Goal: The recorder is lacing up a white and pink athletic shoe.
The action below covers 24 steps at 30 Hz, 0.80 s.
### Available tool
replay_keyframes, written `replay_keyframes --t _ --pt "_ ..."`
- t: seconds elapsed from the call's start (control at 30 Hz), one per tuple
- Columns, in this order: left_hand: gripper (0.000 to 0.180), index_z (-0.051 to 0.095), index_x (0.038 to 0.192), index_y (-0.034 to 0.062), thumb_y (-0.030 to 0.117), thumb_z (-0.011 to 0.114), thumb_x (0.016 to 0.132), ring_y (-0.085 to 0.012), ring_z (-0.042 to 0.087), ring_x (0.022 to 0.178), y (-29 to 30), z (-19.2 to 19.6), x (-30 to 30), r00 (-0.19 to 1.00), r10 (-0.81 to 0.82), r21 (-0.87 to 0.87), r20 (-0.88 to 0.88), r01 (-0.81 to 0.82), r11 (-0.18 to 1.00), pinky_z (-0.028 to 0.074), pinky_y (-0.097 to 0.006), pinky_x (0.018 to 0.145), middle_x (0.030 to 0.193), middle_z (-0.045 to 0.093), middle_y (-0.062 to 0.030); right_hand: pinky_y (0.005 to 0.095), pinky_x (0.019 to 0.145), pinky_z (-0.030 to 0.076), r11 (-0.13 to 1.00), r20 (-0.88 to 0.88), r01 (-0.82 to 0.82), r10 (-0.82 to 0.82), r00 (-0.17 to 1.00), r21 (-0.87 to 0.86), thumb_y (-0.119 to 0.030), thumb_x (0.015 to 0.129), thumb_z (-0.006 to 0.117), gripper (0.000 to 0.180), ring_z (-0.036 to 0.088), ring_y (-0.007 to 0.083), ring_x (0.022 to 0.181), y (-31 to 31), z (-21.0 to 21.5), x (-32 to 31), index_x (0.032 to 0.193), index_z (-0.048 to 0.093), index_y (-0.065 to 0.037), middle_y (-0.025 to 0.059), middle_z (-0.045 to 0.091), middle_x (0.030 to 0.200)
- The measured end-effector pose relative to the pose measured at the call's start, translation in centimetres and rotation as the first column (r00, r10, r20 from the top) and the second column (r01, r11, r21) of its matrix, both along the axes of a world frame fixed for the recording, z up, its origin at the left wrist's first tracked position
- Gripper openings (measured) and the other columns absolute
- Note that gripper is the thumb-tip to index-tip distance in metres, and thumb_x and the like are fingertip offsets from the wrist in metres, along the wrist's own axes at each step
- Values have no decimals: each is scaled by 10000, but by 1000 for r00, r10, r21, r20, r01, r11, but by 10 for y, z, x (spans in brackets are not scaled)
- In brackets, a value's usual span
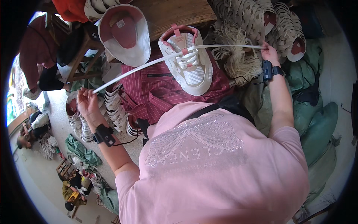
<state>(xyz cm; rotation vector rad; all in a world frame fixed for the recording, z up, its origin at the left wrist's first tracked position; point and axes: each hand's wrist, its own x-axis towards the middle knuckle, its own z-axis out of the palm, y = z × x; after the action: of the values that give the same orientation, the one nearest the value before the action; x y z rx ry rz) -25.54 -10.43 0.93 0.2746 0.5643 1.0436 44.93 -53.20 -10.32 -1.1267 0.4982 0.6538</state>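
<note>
A white sneaker (194, 80) with pink lining and a pink heel loop rests on my lap, on a dark red pinstriped apron (149, 87). White laces (136, 69) cross its lower eyelets, and their two long ends stretch out sideways from near the tongue. Out to the left, my left hand (88, 103) is closed in a pinch on one end. My right hand (270, 53) pinches the other end, far to the right beside a bundle of loose laces (242, 56). Both arms are spread wide, and the laces look taut. Each wrist wears a black strapped device.
A wooden bench (175, 15) stands ahead, with an unlaced white shoe upper (143, 44) at its left. Stacked shoes (292, 33) sit at the far right, more (115, 108) at the left. Green sacks (317, 123) lie right. Other people (76, 194) sit left.
</note>
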Motion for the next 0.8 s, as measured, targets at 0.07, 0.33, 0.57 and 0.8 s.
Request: replay_keyframes --t 0.07,0.33,0.57,0.8 --pt "187 657 1008 3 166 592 945 -115 512 708 -22 13 35 972 81 213 -222 -33 976 398 -255 607 931 672 -86 217 505 423 992 24 -90 92 995 -91 -18 930 444 184 526 122 632 -35 -11 12 1049 564 53 90 610 861" --pt "300 584 1249 -11 88 539 970 4 480 687 -118 49 186 529 81 354 -845 437 827 393 -150 599 973 672 -16 196 500 377 651 234 -655 755 613 -384 -156 935 548 179 548 80 655 76 61 -123 1058 555 -27 45 651 882" --pt "252 604 1089 -39 139 439 1023 -48 489 669 -143 34 250 493 -100 317 -865 688 652 407 -200 625 846 673 -41 208 675 471 449 512 -825 826 236 -344 -151 963 549 133 619 83 806 149 125 -210 1044 572 -48 47 672 934" --pt "289 598 913 -17 199 438 1020 -89 534 652 -150 19 255 440 -263 247 -858 805 540 432 -225 633 707 608 -35 256 639 498 321 506 -702 860 -66 -636 -116 911 588 121 617 89 702 161 138 -221 974 594 -14 32 646 745"
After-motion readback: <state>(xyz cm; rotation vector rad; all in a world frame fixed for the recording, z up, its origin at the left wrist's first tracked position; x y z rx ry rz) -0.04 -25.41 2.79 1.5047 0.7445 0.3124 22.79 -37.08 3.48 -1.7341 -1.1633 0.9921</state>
